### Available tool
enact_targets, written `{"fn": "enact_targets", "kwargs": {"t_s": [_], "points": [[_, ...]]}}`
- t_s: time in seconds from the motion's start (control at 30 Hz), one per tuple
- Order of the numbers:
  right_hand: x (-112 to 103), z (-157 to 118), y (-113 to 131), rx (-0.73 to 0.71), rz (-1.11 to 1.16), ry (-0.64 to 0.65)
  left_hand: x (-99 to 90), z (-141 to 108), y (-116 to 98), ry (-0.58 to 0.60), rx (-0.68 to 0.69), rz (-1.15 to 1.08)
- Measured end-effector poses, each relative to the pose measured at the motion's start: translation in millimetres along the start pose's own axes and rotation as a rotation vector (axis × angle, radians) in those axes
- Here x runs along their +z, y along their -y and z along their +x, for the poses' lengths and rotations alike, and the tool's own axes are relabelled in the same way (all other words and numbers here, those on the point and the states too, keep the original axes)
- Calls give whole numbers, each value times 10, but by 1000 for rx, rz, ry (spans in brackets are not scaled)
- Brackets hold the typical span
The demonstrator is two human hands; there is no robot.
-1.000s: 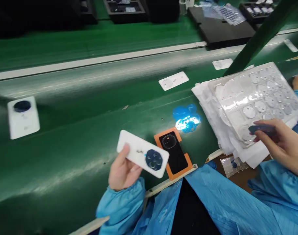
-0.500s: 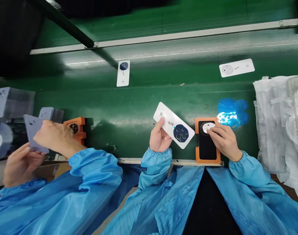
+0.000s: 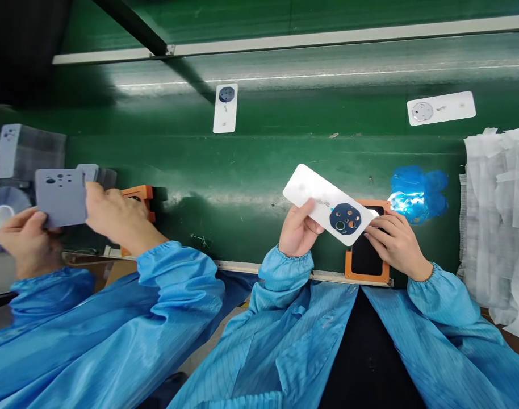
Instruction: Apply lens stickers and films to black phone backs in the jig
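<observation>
My left hand (image 3: 299, 230) pinches a white card (image 3: 314, 186) with a dark blue round patch, tilted down to the right. The card's lower right end overlaps the top of an orange fixture (image 3: 367, 278) with a black inner plate (image 3: 364, 258). At the fixture's upper right, my right hand (image 3: 396, 241) has its fingers bent together near the card's corner. A bit of white round piece (image 3: 373, 213) shows behind the card, beside those fingertips. What the right fingers grip is too hidden to make out.
Two white cards (image 3: 225, 109) (image 3: 442, 108) lie farther back. Blue film (image 3: 418, 195) is right of the fixture, before white sheets (image 3: 492, 216). At left, another person's hands hold a grey panel (image 3: 60, 197) near an orange fixture (image 3: 139, 193) and stacked panels (image 3: 29, 152).
My left hand has brought the white card right, over the fixture's top, covering much of the white round piece. The other person's grey panel is now turned to face the camera.
</observation>
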State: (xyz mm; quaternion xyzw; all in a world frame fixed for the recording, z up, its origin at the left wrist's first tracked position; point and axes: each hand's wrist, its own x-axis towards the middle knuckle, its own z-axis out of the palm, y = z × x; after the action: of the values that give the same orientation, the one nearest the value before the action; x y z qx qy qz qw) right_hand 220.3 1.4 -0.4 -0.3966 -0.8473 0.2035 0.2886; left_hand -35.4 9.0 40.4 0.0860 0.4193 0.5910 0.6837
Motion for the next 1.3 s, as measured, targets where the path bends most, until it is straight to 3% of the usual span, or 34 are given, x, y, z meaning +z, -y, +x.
{"fn": "enact_targets", "kwargs": {"t_s": [0.13,0.17,0.2,0.27,0.37,0.6,0.77,0.83,0.93,1.0,1.13,1.3], "points": [[-281,95,124,290,269,-304,95,-84,170,94,147,209],[-349,129,166,385,380,-316,124,-115,201,140,176,281],[-402,163,208,469,502,-267,154,-147,224,197,187,357],[-449,228,278,588,728,-38,207,-208,251,298,162,500],[-376,292,337,704,912,236,253,-266,264,333,108,645],[-147,297,372,821,1021,219,241,-262,262,378,143,825],[-207,199,297,738,1046,349,183,-200,262,361,-18,749],[-248,166,271,664,857,251,180,-158,290,281,10,675],[-273,179,296,497,344,-228,224,-104,380,103,203,552],[-252,232,358,379,126,-442,275,-95,468,23,342,491],[-150,376,494,218,12,-501,345,-171,650,26,484,511],[-82,452,527,203,10,-547,310,-277,758,120,536,660]]}}
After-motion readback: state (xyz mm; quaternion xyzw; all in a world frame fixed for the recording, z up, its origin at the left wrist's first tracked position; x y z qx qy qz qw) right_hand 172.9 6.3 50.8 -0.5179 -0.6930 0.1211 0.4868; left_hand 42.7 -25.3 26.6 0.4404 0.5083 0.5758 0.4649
